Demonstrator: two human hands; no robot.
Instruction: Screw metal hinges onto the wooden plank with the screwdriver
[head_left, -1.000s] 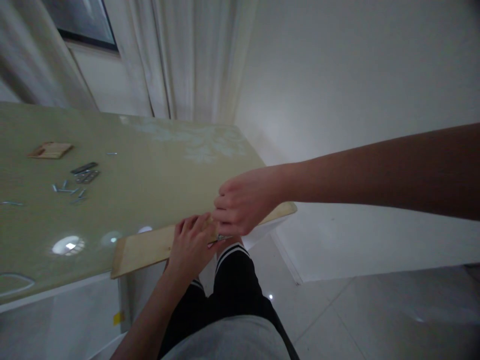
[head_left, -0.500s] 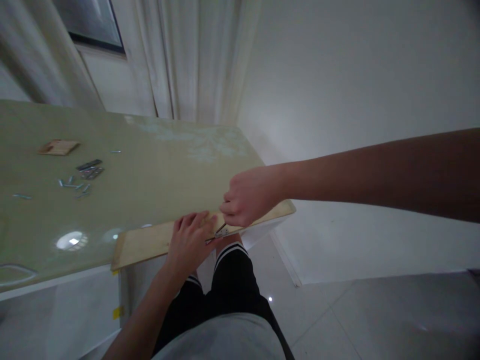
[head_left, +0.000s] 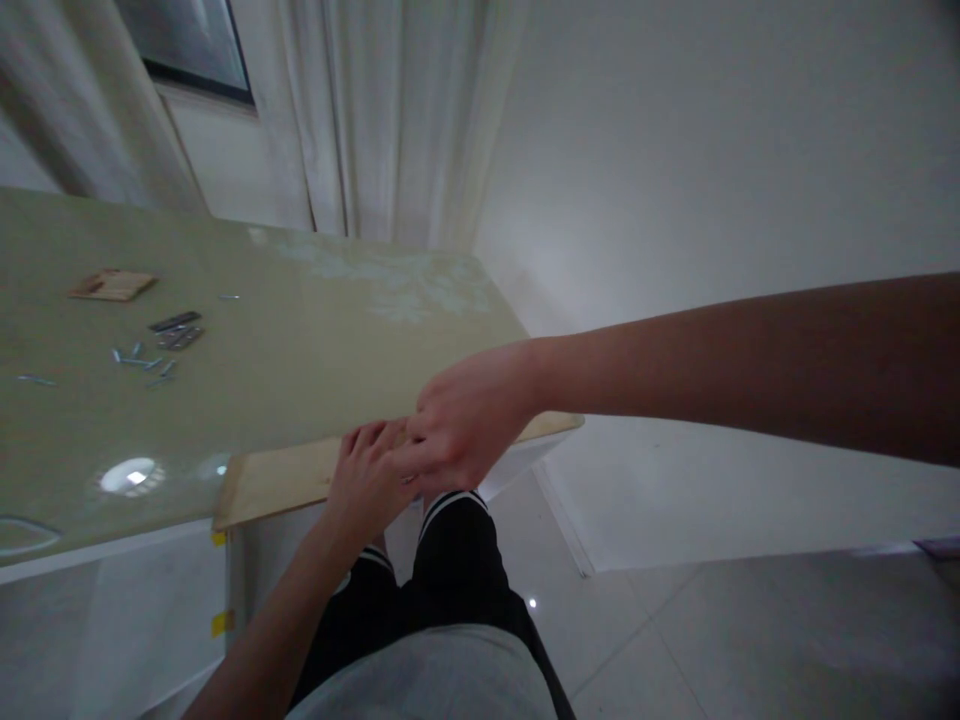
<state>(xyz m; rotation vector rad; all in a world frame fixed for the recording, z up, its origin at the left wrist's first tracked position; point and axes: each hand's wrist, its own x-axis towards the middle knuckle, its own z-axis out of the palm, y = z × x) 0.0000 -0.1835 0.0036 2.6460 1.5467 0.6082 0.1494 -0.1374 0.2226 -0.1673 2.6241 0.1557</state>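
Note:
A long pale wooden board (head_left: 281, 482) lies along the front edge of the green-covered table. My left hand (head_left: 371, 470) rests across the board, its fingers bent over the far edge and its thumb side towards my right hand. Just to the right, my right hand (head_left: 465, 415) is closed low over the board, its fingers touching or overlapping the left hand. Whatever it pinches is hidden behind the fingers. The perforated metal plate on the board is covered too, apart from a tiny glint by the fingertips.
On the green tabletop (head_left: 300, 350) at left lie dark metal hinges (head_left: 176, 330), several screws (head_left: 142, 360) and a small wooden piece (head_left: 114, 285). Curtains (head_left: 375, 120) hang behind, and a white wall (head_left: 675, 200) stands at right. My legs (head_left: 450, 550) are beneath the board.
My right hand has moved down and left against the left hand. The thin dark rod it held and the metal plate are now covered. The view has shifted slightly.

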